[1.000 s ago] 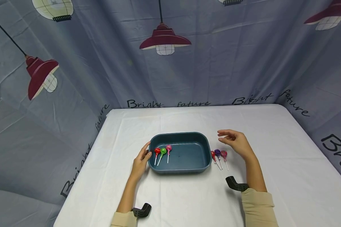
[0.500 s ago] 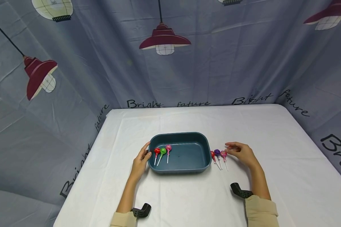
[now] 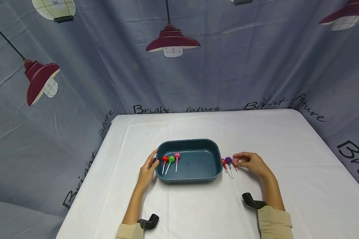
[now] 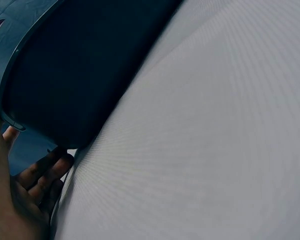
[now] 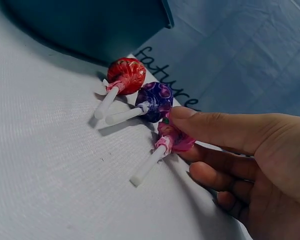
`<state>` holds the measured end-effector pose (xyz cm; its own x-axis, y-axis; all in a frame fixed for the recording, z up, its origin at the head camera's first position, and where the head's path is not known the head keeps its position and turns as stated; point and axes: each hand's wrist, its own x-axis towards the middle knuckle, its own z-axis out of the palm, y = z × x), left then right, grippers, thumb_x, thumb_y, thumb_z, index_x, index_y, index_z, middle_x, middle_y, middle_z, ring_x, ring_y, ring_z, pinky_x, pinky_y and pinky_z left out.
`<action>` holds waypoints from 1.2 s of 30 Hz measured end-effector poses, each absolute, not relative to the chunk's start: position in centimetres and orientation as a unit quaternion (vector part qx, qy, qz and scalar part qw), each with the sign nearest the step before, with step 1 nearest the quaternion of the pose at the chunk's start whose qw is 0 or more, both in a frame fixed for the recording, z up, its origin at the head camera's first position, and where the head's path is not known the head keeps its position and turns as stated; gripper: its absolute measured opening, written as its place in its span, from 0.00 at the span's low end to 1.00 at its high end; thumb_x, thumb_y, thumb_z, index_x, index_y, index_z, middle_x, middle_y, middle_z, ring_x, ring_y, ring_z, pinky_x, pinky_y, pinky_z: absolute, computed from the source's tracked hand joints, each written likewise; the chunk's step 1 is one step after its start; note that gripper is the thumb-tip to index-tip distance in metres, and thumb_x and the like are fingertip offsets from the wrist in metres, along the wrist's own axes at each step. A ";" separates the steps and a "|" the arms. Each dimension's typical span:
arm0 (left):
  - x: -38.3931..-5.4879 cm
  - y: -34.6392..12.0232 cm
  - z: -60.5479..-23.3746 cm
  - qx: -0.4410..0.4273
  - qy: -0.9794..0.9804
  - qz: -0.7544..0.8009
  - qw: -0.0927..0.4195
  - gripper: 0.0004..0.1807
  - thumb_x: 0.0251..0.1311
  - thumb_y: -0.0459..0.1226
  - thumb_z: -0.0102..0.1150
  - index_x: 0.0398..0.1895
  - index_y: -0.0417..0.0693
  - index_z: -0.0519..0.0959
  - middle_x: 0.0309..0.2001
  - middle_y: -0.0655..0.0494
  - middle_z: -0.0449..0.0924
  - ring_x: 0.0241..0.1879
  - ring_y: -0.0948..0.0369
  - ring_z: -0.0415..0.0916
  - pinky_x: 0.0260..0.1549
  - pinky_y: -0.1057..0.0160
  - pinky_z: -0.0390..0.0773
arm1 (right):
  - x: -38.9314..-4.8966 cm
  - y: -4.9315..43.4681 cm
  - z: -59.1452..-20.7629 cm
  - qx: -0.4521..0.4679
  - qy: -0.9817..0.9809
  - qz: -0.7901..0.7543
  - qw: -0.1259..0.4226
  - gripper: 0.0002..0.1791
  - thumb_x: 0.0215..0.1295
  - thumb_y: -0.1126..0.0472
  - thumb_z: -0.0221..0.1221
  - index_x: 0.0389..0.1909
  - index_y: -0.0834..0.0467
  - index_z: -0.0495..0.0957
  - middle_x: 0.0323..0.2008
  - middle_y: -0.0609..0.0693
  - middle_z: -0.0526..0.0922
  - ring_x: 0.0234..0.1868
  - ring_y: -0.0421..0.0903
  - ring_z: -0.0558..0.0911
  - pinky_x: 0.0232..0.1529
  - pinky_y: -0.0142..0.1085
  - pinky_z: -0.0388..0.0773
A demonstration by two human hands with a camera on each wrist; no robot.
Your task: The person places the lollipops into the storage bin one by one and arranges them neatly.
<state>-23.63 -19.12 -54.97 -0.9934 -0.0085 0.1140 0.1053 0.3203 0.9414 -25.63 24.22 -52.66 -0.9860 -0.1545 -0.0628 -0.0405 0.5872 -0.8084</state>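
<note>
My left hand (image 3: 147, 172) grips the left end of a dark teal rectangular tray (image 3: 198, 164), its thumb at the rim and its fingers along the outer wall. Inside the tray's left part lie three wrapped lollipops: a red lollipop (image 3: 165, 159), a green lollipop (image 3: 171, 159) and a pink lollipop (image 3: 177, 155). Just right of the tray, my right hand (image 3: 253, 163) pinches another pink lollipop (image 5: 171, 136) by its head between thumb and forefinger, the white stick pointing toward me. Beside it lie a purple lollipop (image 5: 155, 103) and a second red lollipop (image 5: 126, 75).
White cloth (image 3: 194, 209) covers the table (image 3: 299, 149). A grey-blue curtain (image 3: 227, 66) printed with lamps and lettering hangs behind and around it. Each wrist wears a black camera mount, one being the right wrist mount (image 3: 252, 201).
My right hand has come down and toward me from above the lollipops, and its thumb and forefinger have closed on the outer pink one. My left hand and the tray have stayed in place.
</note>
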 end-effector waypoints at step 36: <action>-23.6 -19.1 -55.0 -0.021 -0.809 -0.585 0.045 0.23 0.63 0.51 0.52 0.62 0.77 0.66 0.60 0.46 0.69 0.60 0.54 0.65 0.56 0.47 0.64 | -24.9 24.6 -50.7 -0.047 0.800 -0.597 0.025 0.23 0.59 0.54 0.62 0.50 0.67 0.75 0.39 0.50 0.84 0.40 0.36 0.81 0.45 0.24 0.66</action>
<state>-23.62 -19.12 -55.03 -0.9951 -0.0193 0.0967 0.0858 0.3139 0.9456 -24.86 24.59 -50.68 -0.9943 -0.1056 0.0155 -0.0449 0.2823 -0.9583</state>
